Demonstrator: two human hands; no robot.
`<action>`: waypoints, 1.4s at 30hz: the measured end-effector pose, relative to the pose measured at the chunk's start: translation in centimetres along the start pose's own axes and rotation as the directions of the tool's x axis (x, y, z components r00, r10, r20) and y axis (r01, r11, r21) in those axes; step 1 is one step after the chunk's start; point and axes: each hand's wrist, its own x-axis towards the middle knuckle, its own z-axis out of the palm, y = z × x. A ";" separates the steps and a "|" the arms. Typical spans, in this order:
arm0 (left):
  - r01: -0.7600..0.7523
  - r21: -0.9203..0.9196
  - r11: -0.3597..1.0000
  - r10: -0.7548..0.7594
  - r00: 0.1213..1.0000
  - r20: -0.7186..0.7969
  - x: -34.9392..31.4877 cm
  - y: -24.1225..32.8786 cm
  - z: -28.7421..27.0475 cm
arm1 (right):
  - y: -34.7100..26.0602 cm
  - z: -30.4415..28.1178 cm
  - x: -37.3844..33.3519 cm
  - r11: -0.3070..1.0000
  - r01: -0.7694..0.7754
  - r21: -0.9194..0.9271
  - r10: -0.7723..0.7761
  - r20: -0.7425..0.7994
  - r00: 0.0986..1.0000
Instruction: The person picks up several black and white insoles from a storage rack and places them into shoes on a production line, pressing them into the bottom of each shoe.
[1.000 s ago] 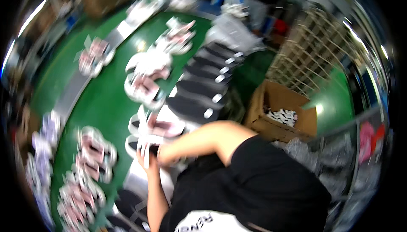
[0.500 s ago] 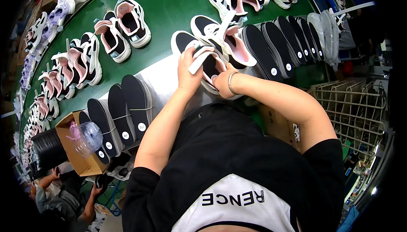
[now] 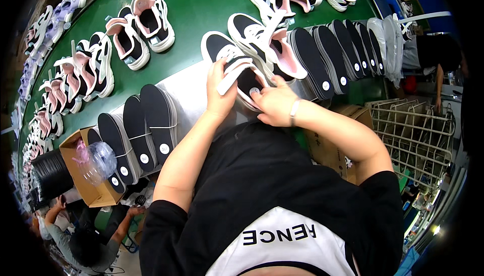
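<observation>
A black-and-white sneaker [image 3: 216,45] with pink lining points away from me at the table's near edge. My left hand [image 3: 221,93] is closed round its left side, near the raised white tongue or strap. At the heel end, my right hand [image 3: 278,102] grips the collar, some fingers reaching into the opening. Inside the shoe shows a dark insole with a pale round label by the fingertips. Touching it on the right lies a matching sneaker [image 3: 241,25], its pink heel lining facing me.
Black insole stacks stand left [image 3: 160,117] and right [image 3: 306,59]. More sneakers [image 3: 151,21] line the green table [image 3: 194,4]. A carton [image 3: 103,195] with a clear plastic jar is at left, a wire rack [image 3: 413,135] at right. Another person [image 3: 93,243] sits lower left.
My right hand has drawn back slightly and turned, its fingers now at the shoe's heel opening. My left hand keeps its hold. The whole view has shifted a little.
</observation>
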 end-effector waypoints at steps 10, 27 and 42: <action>0.051 -0.186 0.981 -0.044 0.998 0.042 1.8 2.9 -1.0 | 2.0 0.7 0.4 0.922 0.228 0.313 -0.108 -0.359 0.927; -0.012 0.096 0.995 0.002 0.995 0.098 8.1 6.0 6.8 | 20.5 4.1 -9.6 0.530 -0.795 0.295 0.827 -0.390 0.405; -0.081 0.115 0.990 0.067 0.990 0.123 3.9 5.9 7.5 | 8.8 -0.9 -2.9 0.884 -0.318 0.343 0.361 -0.068 0.930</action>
